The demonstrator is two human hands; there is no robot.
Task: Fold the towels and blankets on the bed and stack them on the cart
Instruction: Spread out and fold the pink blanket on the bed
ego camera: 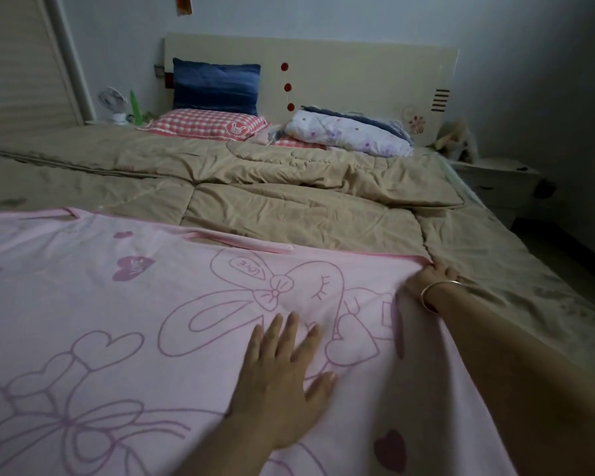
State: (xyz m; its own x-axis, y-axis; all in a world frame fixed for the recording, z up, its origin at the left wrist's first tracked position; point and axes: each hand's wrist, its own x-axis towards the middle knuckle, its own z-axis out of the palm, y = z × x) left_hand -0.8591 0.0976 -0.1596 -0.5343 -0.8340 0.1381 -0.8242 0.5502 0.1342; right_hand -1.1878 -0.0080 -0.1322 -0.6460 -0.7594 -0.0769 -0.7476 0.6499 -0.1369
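A pink blanket (124, 321) with rabbit, bow and heart outlines lies spread over the near part of the bed. My left hand (282, 379) lies flat on it with straight, spread fingers, pressing the cloth down. My right hand (430, 278), with a bangle on the wrist, reaches to the blanket's far right corner and its fingers curl round the pink edge there. Under the blanket a rumpled tan quilt (272, 187) covers the bed. No cart is in view.
At the headboard (358, 73) lie a blue pillow (217, 85), a red checked pillow (207, 123) and a rolled floral quilt (351, 134). A small fan (112, 103) stands at the back left. A white nightstand (495, 180) sits right of the bed.
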